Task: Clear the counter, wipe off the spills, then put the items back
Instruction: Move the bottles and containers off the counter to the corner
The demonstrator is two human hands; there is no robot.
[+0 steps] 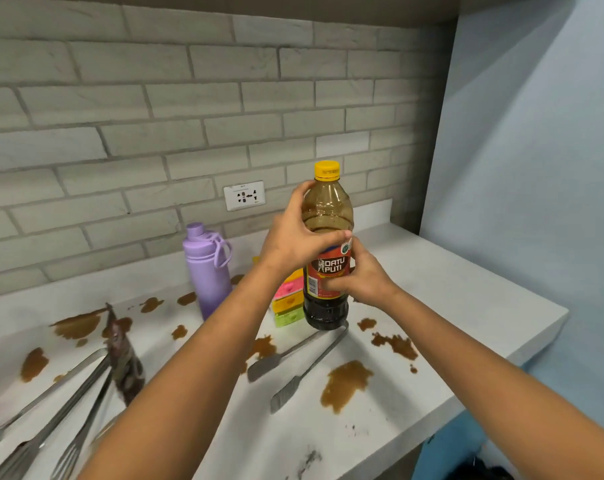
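Bright, even indoor light with soft shadows; wide-angle bending at the edges, slight blur at lower left.

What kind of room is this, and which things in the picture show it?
Most likely a home kitchen: a white counter against a grey tiled wall with a socket, metal tongs, and a soy sauce bottle held in both hands.
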